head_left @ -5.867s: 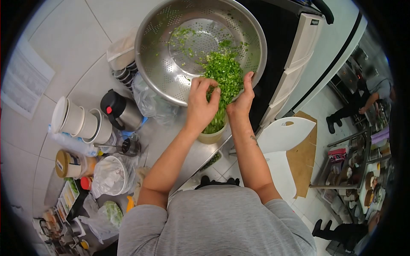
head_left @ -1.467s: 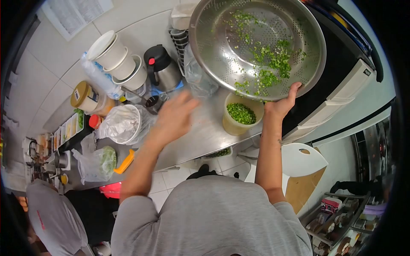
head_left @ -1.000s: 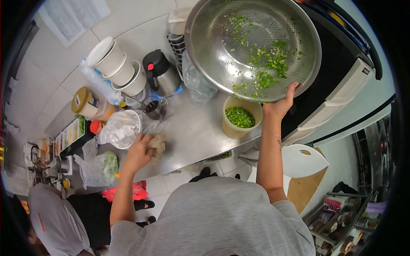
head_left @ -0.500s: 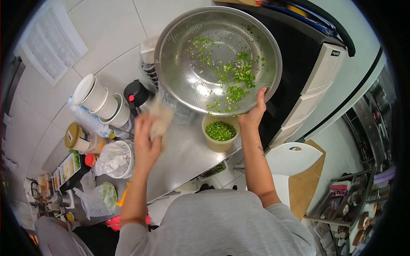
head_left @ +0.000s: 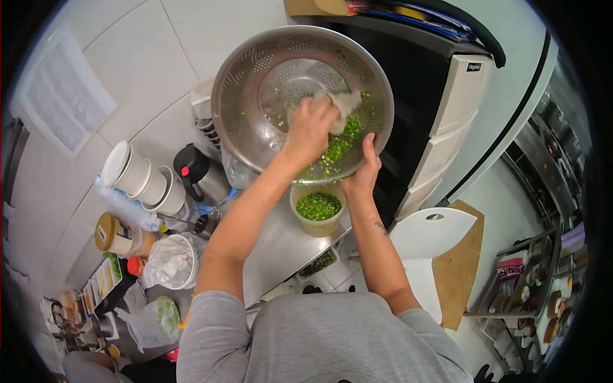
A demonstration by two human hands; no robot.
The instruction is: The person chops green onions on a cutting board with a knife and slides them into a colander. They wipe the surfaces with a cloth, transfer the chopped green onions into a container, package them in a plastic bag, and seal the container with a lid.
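Since half a second ago, the left hand (head_left: 311, 127) has gone from over the counter (head_left: 276, 252) into the colander (head_left: 252, 105), taking the cloth (head_left: 345, 107) with it. Loose greens (head_left: 335, 152) that lay spread over the colander's middle are now gathered towards its near right side, between cloth and rim, with a few bits left scattered on the bare metal.

The left hand is clenched on the bunched cloth, knuckles up, inside the colander; whether the cloth presses on the metal I cannot tell. The right hand (head_left: 363, 167) grips the colander at its near right rim — thumb up on the edge, fingers hidden underneath. The tub (head_left: 317, 228) stands upright on the counter just below the colander's near rim, well filled with chopped greens (head_left: 319, 206); the rim overlaps its far edge in view, and I cannot tell if they touch.

Left of the colander stand the flask (head_left: 209, 175) and, farther off, stacked pots (head_left: 152, 186). Beyond those, nearer the person, are a jar (head_left: 113, 235) and a bag-lined bowl (head_left: 171, 260). Right of the colander is a column of pale drawers (head_left: 447, 131); below it on that side, a white chair (head_left: 437, 231) stands before some cardboard (head_left: 461, 274).
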